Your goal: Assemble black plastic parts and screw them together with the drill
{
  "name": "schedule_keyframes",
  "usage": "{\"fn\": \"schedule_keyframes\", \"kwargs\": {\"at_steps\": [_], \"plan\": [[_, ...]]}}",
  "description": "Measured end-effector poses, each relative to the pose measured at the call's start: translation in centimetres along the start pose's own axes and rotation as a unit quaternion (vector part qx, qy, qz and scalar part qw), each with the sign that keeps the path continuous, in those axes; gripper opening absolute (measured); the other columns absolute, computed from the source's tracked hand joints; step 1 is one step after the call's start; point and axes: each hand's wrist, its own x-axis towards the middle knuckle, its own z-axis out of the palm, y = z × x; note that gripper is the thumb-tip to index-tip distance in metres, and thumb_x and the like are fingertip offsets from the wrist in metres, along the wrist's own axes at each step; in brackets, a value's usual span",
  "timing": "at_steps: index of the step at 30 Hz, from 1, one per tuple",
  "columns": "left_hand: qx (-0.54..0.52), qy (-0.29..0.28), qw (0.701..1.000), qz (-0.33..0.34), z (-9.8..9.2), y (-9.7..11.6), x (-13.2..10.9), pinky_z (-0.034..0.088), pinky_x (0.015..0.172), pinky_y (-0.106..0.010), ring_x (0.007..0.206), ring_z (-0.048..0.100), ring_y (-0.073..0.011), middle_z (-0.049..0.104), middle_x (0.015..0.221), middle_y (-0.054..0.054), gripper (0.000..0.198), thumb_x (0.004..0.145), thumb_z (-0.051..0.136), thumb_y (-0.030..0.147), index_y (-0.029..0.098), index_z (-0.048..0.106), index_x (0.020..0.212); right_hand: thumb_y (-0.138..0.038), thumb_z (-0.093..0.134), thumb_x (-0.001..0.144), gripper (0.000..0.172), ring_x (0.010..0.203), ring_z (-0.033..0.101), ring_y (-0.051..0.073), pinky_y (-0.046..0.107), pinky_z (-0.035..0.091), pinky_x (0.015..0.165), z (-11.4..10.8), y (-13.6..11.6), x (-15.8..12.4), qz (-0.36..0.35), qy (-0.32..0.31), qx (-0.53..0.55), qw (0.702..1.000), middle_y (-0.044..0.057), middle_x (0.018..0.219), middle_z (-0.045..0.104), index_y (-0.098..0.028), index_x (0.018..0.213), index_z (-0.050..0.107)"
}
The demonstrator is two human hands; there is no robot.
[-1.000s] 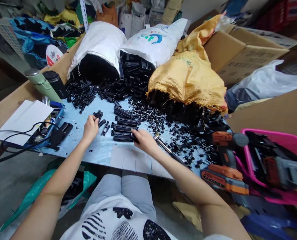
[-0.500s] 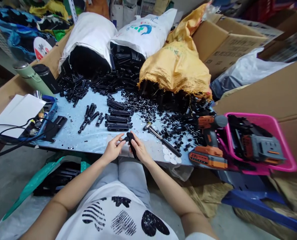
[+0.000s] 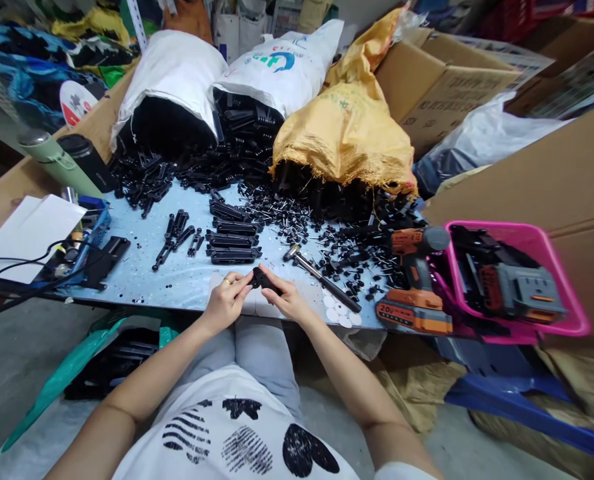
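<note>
Between my two hands, just over the table's front edge, is a black plastic part. My left hand pinches its left end, with a ring on one finger. Around its right end my right hand is closed, the fingers hiding some of it. Beyond my hands lies a stack of long black plastic parts. A few smaller jointed black pieces rest to its left. A hammer with a dark handle lies right of my hands, near several white discs.
Loose pins are scattered across the blue tabletop. White sacks and a yellow sack spill black parts at the back. To the right are an orange cordless drill and a pink basket; a blue tray sits left.
The black part has turned from pointing down toward me to lying more sideways between my hands. My right hand has shifted its grip along it. The whole view has moved slightly.
</note>
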Motion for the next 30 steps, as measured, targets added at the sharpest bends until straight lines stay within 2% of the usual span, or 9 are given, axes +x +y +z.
{"fn": "schedule_keyframes", "kwargs": {"at_steps": [3,8,13,14,18,22,24,27,30], "plan": [[0.022,0.005,1.000,0.011,0.0,0.1,0.4,0.052,0.076,-0.027,0.083,0.060,-0.0139,0.059,0.094,-0.008,0.033,0.092,0.045,0.023,0.018,0.057,0.122,-0.041,0.050,0.089,0.054,0.085,0.064,0.017,0.031,0.053,0.079,0.0,-0.4,0.3,-0.024,0.029,-0.046,0.998,0.008,0.106,0.065,-0.023,0.139,0.043],[0.047,0.060,0.997,-0.004,0.2,0.4,1.1,0.052,0.076,-0.027,0.086,0.061,-0.0145,0.060,0.097,-0.009,0.034,0.093,0.042,0.023,0.018,0.056,0.123,-0.038,0.045,0.092,0.055,0.085,0.065,0.018,0.032,0.054,0.080,0.4,-0.4,0.7,-0.004,0.081,-0.062,0.995,0.006,0.089,0.068,-0.020,0.143,0.036],[0.054,-0.060,0.996,0.043,-1.0,-0.2,2.0,0.053,0.074,-0.025,0.083,0.062,-0.0141,0.062,0.094,-0.008,0.031,0.092,0.045,0.026,0.018,0.059,0.119,-0.039,0.052,0.088,0.053,0.102,0.062,0.021,0.035,0.051,0.091,-0.3,-0.3,1.0,-0.045,0.025,-0.076,0.996,0.008,0.110,0.065,-0.023,0.138,0.044],[0.053,-0.053,0.996,0.043,-1.0,-0.2,2.1,0.053,0.074,-0.025,0.083,0.062,-0.0141,0.062,0.094,-0.008,0.031,0.092,0.045,0.025,0.018,0.059,0.118,-0.039,0.052,0.088,0.053,0.100,0.063,0.020,0.034,0.051,0.089,-0.2,-0.3,1.0,-0.045,0.033,-0.076,0.996,0.009,0.108,0.065,-0.023,0.138,0.043],[0.053,0.055,0.997,0.017,-0.5,0.1,2.5,0.053,0.075,-0.026,0.085,0.062,-0.0140,0.061,0.095,-0.009,0.032,0.093,0.042,0.024,0.016,0.058,0.119,-0.036,0.047,0.091,0.057,0.081,0.066,0.017,0.031,0.055,0.078,0.5,-0.3,1.4,-0.016,0.114,-0.065,0.991,0.006,0.090,0.068,-0.021,0.144,0.033],[0.048,-0.033,0.995,0.080,-1.3,-0.7,3.4,0.054,0.073,-0.025,0.084,0.063,-0.0140,0.064,0.093,-0.008,0.030,0.092,0.044,0.025,0.016,0.060,0.115,-0.037,0.055,0.087,0.054,0.094,0.064,0.019,0.032,0.052,0.086,0.0,-0.2,1.8,-0.068,0.070,-0.076,0.992,0.009,0.109,0.065,-0.021,0.137,0.044],[0.038,-0.059,0.993,0.097,-1.9,-1.1,3.8,0.054,0.072,-0.025,0.083,0.063,-0.0143,0.064,0.093,-0.009,0.028,0.092,0.045,0.025,0.015,0.061,0.113,-0.038,0.056,0.086,0.052,0.088,0.065,0.018,0.031,0.053,0.082,-0.1,-0.2,1.9,-0.063,0.073,-0.074,0.993,0.008,0.108,0.065,-0.021,0.134,0.048],[0.016,-0.044,0.995,0.084,-1.9,-1.0,3.8,0.054,0.073,-0.026,0.083,0.064,-0.0143,0.065,0.093,-0.009,0.027,0.091,0.047,0.024,0.015,0.063,0.110,-0.039,0.057,0.084,0.049,0.072,0.064,0.015,0.027,0.054,0.070,0.5,-0.1,2.0,-0.030,0.122,-0.077,0.989,0.006,0.096,0.068,-0.021,0.130,0.053],[0.002,0.019,0.999,0.044,-1.0,-0.3,3.3,0.054,0.074,-0.026,0.083,0.063,-0.0139,0.065,0.091,-0.008,0.025,0.091,0.047,0.024,0.016,0.064,0.108,-0.038,0.058,0.082,0.047,0.078,0.064,0.016,0.029,0.053,0.073,1.3,-0.3,2.2,-0.026,0.176,-0.094,0.980,0.007,0.100,0.068,-0.022,0.126,0.057]]}}
